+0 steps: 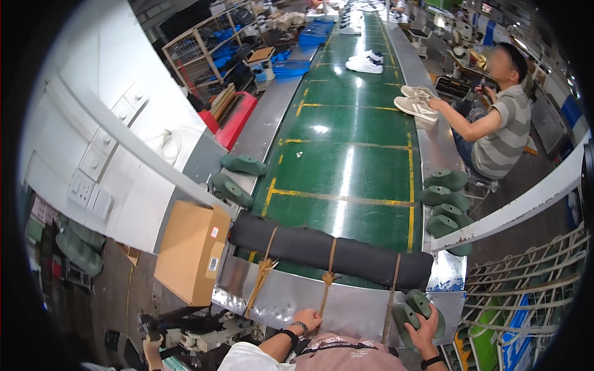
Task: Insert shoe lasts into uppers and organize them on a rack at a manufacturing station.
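Observation:
My right hand [426, 332] grips a pair of dark green shoe lasts [420, 303] at the near right corner of the metal end plate [359, 309]. Its fingers wrap over the lasts' lower parts. My left hand [309, 319] is closed in a fist at the plate's near edge, beside a tied brown cord [327, 285]. Whatever lies inside that fist, if anything, is hidden. Ahead of both hands, a black padded roll [334, 250] spans the green conveyor belt [346, 167], bound down with several cords.
More green lasts [447, 179] stand along the right ledge, and two lasts [232, 188] on the left. A cardboard box [190, 253] is left of the roll. At right, a seated person [504, 117] touches beige sneakers [417, 104]. White sneakers [365, 63] sit farther up the belt.

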The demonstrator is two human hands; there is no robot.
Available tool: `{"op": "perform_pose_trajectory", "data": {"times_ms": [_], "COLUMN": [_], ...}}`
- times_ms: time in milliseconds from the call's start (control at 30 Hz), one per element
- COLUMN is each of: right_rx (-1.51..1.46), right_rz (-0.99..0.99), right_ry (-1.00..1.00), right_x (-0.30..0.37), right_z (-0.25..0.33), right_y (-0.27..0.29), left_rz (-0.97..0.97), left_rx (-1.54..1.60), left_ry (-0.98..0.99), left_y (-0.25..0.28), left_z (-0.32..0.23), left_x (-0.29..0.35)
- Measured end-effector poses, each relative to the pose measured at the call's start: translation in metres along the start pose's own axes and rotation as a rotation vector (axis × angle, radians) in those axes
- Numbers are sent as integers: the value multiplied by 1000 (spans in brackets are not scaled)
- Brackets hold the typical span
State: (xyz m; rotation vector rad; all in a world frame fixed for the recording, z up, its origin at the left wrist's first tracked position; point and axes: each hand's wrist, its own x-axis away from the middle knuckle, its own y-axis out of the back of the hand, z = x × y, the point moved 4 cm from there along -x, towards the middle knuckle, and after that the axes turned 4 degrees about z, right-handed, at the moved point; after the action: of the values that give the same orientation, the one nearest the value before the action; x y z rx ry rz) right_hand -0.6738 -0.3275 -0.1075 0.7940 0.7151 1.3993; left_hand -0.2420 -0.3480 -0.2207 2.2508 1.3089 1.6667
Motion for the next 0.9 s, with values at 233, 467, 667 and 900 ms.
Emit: {"op": "perform_pose_trajectory", "data": {"times_ms": [233, 467, 667, 900], "right_rx": [-9, -261, -182, 67], "right_rz": [68, 110, 106, 112], "right_ry": [-22, 67, 413, 530], "right_x": [-10, -107, -280, -525], "right_z": [24, 162, 325, 486], "right_y": [6, 0, -54, -193], "left_rz": [-129, -443, -560, -265], "left_rx": [262, 749, 1129, 1212], "left_ry": [-19, -81, -102, 91], "left_y": [-3, 98, 161, 175], "left_z": [13, 69, 133, 144], "left_x": [1, -21, -33, -36]}}
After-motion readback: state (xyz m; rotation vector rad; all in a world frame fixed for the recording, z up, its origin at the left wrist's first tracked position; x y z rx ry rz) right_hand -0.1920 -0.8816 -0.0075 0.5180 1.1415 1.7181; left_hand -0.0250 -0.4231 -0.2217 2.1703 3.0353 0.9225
